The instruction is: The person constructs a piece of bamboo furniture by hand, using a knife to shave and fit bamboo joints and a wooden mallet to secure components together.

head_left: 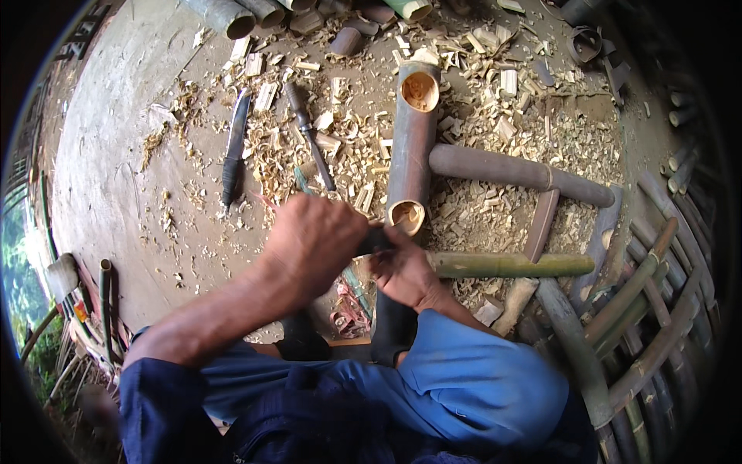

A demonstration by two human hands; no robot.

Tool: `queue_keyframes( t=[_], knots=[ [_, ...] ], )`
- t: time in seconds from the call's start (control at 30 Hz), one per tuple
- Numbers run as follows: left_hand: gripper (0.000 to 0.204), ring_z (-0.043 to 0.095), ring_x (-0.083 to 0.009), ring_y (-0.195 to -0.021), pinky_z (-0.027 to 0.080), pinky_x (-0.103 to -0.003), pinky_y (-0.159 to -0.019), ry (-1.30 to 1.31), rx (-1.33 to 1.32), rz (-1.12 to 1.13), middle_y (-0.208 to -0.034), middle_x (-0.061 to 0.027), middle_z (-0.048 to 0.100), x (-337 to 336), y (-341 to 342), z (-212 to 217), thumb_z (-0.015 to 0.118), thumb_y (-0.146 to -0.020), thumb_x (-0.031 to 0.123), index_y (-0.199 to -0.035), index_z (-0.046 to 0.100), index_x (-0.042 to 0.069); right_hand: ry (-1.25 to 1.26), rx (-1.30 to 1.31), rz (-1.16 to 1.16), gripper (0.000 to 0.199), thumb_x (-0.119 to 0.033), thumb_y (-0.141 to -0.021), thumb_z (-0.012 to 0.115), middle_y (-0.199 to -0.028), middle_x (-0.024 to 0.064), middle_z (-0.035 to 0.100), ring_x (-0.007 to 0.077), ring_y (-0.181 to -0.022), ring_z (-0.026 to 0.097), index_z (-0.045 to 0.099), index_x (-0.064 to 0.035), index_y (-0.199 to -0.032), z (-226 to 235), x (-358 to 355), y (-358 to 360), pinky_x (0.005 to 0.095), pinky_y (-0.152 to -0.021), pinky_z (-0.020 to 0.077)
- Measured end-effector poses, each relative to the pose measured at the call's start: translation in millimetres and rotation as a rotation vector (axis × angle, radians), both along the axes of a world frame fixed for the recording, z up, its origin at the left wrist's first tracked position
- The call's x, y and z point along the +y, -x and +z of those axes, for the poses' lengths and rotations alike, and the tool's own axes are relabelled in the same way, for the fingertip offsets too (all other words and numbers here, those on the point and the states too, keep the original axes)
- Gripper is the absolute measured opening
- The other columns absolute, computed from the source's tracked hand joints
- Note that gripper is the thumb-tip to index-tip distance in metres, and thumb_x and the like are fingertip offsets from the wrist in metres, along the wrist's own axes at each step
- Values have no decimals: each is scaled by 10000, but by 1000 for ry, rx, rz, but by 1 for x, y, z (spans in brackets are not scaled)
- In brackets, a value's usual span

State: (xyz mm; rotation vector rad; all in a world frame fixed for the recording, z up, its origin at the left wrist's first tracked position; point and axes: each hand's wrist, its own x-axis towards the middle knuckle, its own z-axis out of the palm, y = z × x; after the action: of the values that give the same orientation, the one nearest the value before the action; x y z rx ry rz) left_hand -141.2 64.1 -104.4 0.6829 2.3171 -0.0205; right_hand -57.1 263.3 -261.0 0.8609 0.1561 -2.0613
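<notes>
Currently both hands together: left hand (313,236) clamped on dark handle, right hand (403,272) gripping green bamboo pole (510,265). Shavings (348,155) heaped beyond hands; pole mostly uncut.

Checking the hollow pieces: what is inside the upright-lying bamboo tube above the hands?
The bamboo tube shows pale inner wall at both open ends, with no object visible inside. Its middle is hidden by its own wall. Wood shavings lie around it on the ground.
</notes>
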Motion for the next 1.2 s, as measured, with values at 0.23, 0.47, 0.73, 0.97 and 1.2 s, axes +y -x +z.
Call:
queue_keyframes(
  t=[0.23, 0.47, 0.73, 0.97, 1.2],
  knots=[
    [301, 748, -380, -798, 596, -477, -738, -125, -505, 593, -776, -254, 708, -23, -51, -53, 735, -747, 200, -880, 711, -69, -241, 73, 319, 325, -207, -1021, 593, -1007, 171, 721, 302, -848, 738, 627, 71, -1187, 37, 12, 15, 418, -791, 628],
    [399, 744, -405, -892, 582, -460, -793, -493, -473, 1533, -892, -285, 730, 143, -176, -87, 812, -793, 198, -1037, 676, -87, -828, 623, 1069, 351, -304, -968, 558, -770, 131, 704, 202, -585, 667, 690, 13, -899, 17, 57, 43, 318, -484, 558],
    [544, 727, -218, -760, 582, -378, -760, -424, -561, 1452, -864, -128, 758, 23, -163, -101, 944, -666, 284, -1092, 743, 11, -701, 407, 743, 285, -287, -1044, 563, -1038, 130, 708, 228, -845, 710, 648, -18, -1086, 23, -1, 24, 343, -576, 612],
    [99, 698, -300, -693, 529, -432, -663, -96, 167, 540, -712, -106, 696, -12, -16, -44, 766, -727, 129, -810, 738, 83, -144, 130, -35, 275, -265, -1057, 574, -1205, 133, 677, 277, -1083, 674, 616, -74, -1250, 21, -13, 24, 542, -1002, 548],
    [157, 700, -241, -712, 485, -398, -643, -27, 277, 238, -705, -80, 697, 24, -15, -38, 712, -870, 137, -721, 664, 119, 39, -22, -140, 238, -309, -1044, 564, -1019, 58, 736, 217, -862, 668, 685, -119, -1120, -15, -6, 9, 424, -762, 548]
  ],
)
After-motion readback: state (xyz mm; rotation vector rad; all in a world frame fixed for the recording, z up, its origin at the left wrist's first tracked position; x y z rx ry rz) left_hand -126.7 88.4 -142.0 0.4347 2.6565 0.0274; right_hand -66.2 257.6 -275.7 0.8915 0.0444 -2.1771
